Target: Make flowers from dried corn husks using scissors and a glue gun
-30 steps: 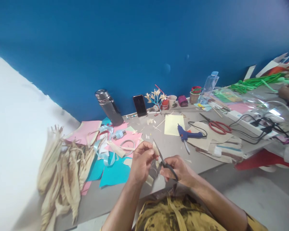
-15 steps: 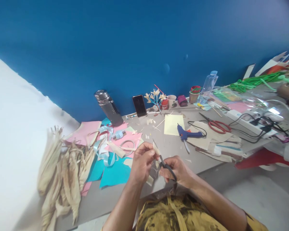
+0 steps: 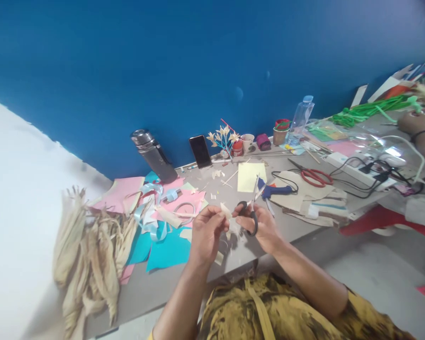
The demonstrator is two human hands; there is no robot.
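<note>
Between the thumb and fingers of my left hand (image 3: 208, 231) is a small pale piece of corn husk (image 3: 226, 210), its pointed tip up. My right hand (image 3: 264, 226) holds black-handled scissors (image 3: 254, 208), blades parted and pointing up and away from me. The scissors stand to the right of the husk piece, apart from it, while my right fingertips come near the piece. Below my hands, pale scraps (image 3: 218, 258) lie on the grey table (image 3: 170, 288).
Dried corn husks (image 3: 99, 264) hang over the left edge, beside blue paper (image 3: 168, 252). Farther back stand a thermos (image 3: 154, 156), a phone (image 3: 200, 151) and husk flowers (image 3: 224, 139). A glue gun (image 3: 276, 190) and red-handled scissors (image 3: 317, 177) lie right. Another person's hand (image 3: 414, 123) holds something green.
The scissors have swung from the husk piece to upright in my right hand, blades now clear of it. My left hand keeps its pinch. The view has shifted slightly.
</note>
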